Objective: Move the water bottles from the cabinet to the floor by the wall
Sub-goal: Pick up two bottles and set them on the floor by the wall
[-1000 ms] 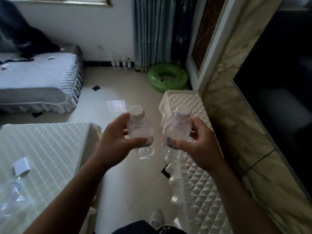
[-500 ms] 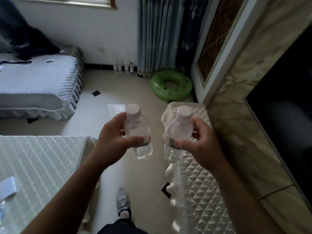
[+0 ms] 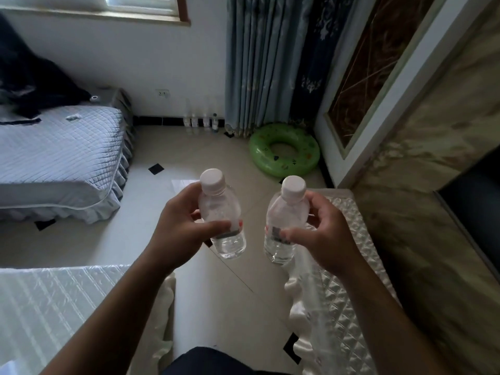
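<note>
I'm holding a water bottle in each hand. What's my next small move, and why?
Probably step forward over the beige tiled floor toward the white far wall. Your left hand grips one clear plastic white-capped bottle, your right hand a second bottle like it. A row of small clear bottles stands at that wall's base, left of the blue-grey curtain, some way ahead.

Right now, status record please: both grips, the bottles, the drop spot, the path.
left grip: holds a white-capped water bottle, upright
right grip: holds a second water bottle, upright
drop spot: row of bottles standing on the floor against the far wall
path: tiled floor ahead; green swim ring lies right of the row
</note>
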Motion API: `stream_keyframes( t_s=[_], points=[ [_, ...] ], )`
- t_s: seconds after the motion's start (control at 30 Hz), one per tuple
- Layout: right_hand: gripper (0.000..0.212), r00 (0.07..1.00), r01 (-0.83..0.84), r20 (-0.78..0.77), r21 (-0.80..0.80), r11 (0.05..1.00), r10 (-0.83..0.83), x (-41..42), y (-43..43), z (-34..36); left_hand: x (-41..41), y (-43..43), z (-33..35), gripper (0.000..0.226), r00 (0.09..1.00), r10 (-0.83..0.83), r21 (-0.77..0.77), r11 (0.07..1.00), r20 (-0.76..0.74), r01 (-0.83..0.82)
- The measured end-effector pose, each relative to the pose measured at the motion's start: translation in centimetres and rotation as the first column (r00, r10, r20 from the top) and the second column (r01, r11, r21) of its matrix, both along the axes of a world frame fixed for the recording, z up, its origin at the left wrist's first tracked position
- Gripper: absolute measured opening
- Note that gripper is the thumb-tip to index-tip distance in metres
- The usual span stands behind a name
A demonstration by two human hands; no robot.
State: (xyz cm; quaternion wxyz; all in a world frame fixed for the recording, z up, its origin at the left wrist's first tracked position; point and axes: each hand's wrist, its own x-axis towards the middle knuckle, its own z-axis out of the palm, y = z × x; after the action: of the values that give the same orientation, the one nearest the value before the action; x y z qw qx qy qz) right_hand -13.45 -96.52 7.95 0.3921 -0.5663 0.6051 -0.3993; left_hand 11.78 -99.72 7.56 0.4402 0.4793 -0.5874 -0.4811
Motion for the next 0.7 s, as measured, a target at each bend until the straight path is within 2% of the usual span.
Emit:
stream_keyframes(
  t_s=[0.17,0.43,0.7],
  points=[
    [0.071,1.0,0.0,0.027,-0.003,1.0,0.0,2.6,-5.9,0.7,2.8,-6.0,0.1,0.063,1.0,-0.012,0.005,1.0,0.008,0.012],
    [0.065,0.998,-0.042,0.049,0.003,0.999,0.042,3.0,-16.7,-0.4,4.0,-15.5,-0.6,0.068,0.999,0.047,0.018,0.999,-0.027,-0.046],
    [0.063,0.984,-0.157,0.09,-0.003,0.988,0.157,2.1,-31.7,-2.0,3.3,-27.4,-0.6,0.067,0.988,0.152,0.012,0.988,-0.011,-0.152]
  ],
)
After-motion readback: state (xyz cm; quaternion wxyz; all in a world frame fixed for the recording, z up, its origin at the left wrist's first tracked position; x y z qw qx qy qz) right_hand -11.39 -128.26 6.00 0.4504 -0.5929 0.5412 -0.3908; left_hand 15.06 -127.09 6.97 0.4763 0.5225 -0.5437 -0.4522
